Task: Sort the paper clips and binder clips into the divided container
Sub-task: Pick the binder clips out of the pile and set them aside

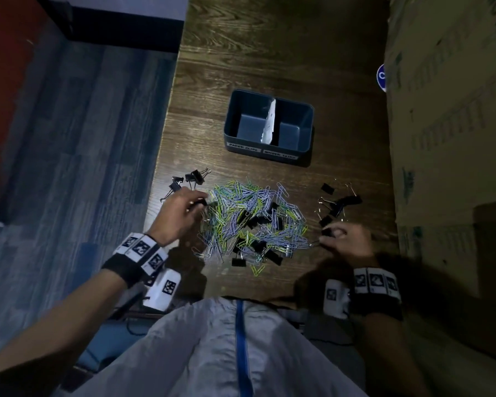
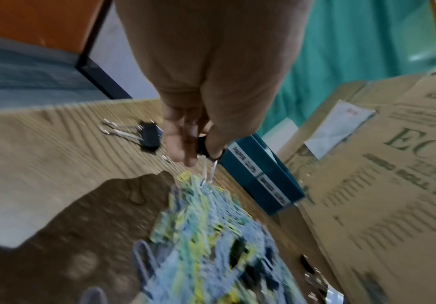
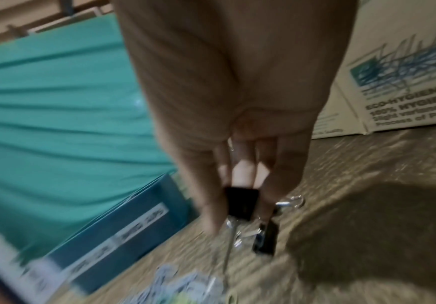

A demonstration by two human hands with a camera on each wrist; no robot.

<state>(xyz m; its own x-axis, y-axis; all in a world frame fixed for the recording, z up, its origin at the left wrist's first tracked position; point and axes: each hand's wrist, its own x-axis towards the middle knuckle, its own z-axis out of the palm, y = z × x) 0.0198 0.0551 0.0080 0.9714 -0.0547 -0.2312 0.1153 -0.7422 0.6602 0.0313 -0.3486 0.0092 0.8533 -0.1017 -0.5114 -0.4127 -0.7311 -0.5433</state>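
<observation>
A pile of coloured paper clips [image 1: 249,222] mixed with black binder clips lies mid-table. Behind it stands the dark blue divided container [image 1: 269,150], both halves bare, with labels on its front wall [image 2: 260,176]. My left hand [image 1: 184,209] is at the pile's left edge and pinches a black binder clip [image 2: 203,146] whose wire handles hang down. My right hand [image 1: 341,239] is at the pile's right edge and pinches another black binder clip [image 3: 242,202]. Small groups of binder clips lie to the left [image 1: 188,180] and to the right [image 1: 337,203].
Large cardboard boxes [image 1: 453,124] stand along the table's right side, close to the container. The table's left edge [image 1: 162,156] drops to blue carpet. A white paper divider [image 1: 269,121] stands in the container. Bare wood lies behind the container.
</observation>
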